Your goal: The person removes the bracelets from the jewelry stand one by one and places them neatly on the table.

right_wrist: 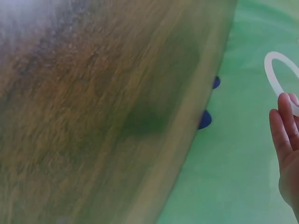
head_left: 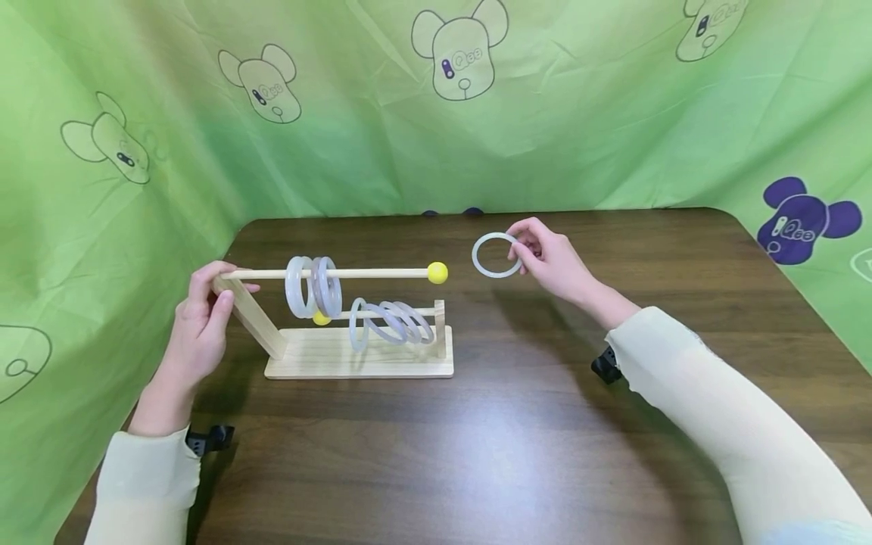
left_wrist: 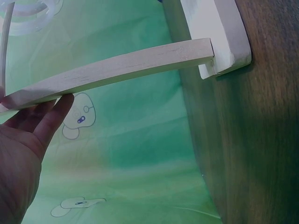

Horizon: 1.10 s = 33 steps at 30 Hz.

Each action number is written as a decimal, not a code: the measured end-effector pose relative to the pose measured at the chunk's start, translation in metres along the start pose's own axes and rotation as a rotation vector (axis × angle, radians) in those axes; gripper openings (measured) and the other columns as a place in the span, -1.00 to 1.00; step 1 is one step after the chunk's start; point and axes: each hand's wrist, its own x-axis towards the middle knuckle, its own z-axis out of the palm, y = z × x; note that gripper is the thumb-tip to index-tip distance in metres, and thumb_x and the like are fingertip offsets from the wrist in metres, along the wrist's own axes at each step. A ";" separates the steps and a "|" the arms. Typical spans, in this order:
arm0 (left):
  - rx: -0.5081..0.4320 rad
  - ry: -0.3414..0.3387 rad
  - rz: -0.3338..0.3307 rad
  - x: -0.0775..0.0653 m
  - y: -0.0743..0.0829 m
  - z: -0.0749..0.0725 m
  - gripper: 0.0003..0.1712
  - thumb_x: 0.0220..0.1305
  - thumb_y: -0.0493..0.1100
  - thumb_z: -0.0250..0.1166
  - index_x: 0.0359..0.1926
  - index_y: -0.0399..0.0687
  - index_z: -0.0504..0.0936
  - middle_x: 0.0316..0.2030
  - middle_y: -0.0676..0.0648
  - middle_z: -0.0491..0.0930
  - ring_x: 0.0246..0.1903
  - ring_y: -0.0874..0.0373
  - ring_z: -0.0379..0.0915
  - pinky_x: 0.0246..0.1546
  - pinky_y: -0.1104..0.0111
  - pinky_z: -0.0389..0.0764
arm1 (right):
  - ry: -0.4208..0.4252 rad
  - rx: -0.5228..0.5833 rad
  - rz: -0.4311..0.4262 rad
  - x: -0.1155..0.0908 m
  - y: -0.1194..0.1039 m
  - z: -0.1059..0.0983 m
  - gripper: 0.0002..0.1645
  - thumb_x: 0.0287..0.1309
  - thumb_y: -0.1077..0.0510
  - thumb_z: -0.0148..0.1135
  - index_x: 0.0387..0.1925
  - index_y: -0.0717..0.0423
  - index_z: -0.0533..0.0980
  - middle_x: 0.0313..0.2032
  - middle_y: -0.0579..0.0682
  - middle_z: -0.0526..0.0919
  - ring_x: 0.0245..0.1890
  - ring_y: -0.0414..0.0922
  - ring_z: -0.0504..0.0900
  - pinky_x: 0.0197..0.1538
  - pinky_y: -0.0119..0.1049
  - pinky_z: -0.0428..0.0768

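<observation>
A pale wooden rack (head_left: 313, 365) has two rods tipped with yellow balls. My left hand (head_left: 194, 325) grips the top of its slanted post (left_wrist: 126, 65), fingers behind the wood in the left wrist view. Several translucent bangles (head_left: 295, 291) hang on the upper rod (head_left: 384, 273), toward the post. More bangles (head_left: 356, 325) hang tilted on the lower rod, near the short right post (head_left: 440, 333). Right of the upper rod's yellow ball (head_left: 437, 273), my right hand (head_left: 548, 261) pinches a whitish bangle (head_left: 474, 256) in the air, apart from the rod.
The rack stands on a dark brown wooden table (head_left: 531, 439). Green cloth (head_left: 354, 144) printed with cartoon heads hangs behind the table and along its left side. Both wrists wear a dark strapped device, such as the one at the right sleeve (head_left: 606, 366).
</observation>
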 end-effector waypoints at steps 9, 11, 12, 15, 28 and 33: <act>-0.006 0.000 -0.002 0.000 0.001 0.000 -0.66 0.39 -0.50 -0.07 0.15 -0.41 0.27 -0.14 0.23 0.62 -0.09 0.45 0.48 -0.16 0.56 0.37 | -0.097 0.047 0.130 0.007 0.022 0.007 -0.76 0.34 0.39 0.01 0.02 0.34 0.38 -0.35 0.29 0.60 -0.55 0.02 0.57 -0.44 -0.30 0.56; -0.008 -0.001 -0.003 0.000 0.001 0.000 -0.66 0.39 -0.50 -0.08 0.15 -0.41 0.27 -0.14 0.24 0.61 -0.08 0.47 0.47 -0.16 0.57 0.37 | -0.121 0.040 0.155 0.008 0.025 0.009 -0.77 0.35 0.40 0.00 0.01 0.34 0.38 -0.36 0.31 0.60 -0.53 0.09 0.57 -0.43 -0.27 0.56; -0.009 -0.001 -0.004 0.000 0.001 0.000 -0.66 0.38 -0.50 -0.08 0.16 -0.41 0.27 -0.13 0.25 0.61 -0.08 0.47 0.47 -0.15 0.57 0.37 | -0.134 0.032 0.166 0.008 0.026 0.010 -0.78 0.35 0.40 0.00 0.00 0.33 0.38 -0.36 0.32 0.60 -0.52 0.11 0.57 -0.43 -0.25 0.57; -0.012 -0.003 -0.002 0.000 0.002 0.000 -0.66 0.39 -0.50 -0.08 0.16 -0.41 0.27 -0.14 0.22 0.62 -0.08 0.44 0.48 -0.15 0.56 0.37 | -0.175 0.008 0.199 0.010 0.033 0.012 -0.80 0.35 0.40 -0.01 -0.02 0.34 0.38 -0.37 0.31 0.60 -0.52 0.12 0.57 -0.40 -0.17 0.59; -0.006 -0.005 0.006 0.000 0.002 -0.001 -0.66 0.38 -0.51 -0.07 0.15 -0.41 0.28 -0.16 0.15 0.62 -0.09 0.39 0.50 -0.16 0.55 0.36 | -0.218 -0.017 0.256 0.019 0.052 0.021 -0.80 0.32 0.43 0.00 -0.05 0.37 0.40 -0.43 0.24 0.63 -0.59 0.05 0.59 -0.43 -0.18 0.59; -0.007 -0.008 0.012 0.000 0.000 -0.001 -0.66 0.37 -0.52 -0.08 0.15 -0.42 0.27 -0.16 0.13 0.62 -0.07 0.40 0.50 -0.16 0.56 0.37 | -0.233 -0.049 0.251 0.023 0.056 0.023 -0.83 0.28 0.43 0.04 -0.10 0.39 0.44 -0.43 0.23 0.64 -0.62 -0.02 0.58 -0.47 -0.25 0.57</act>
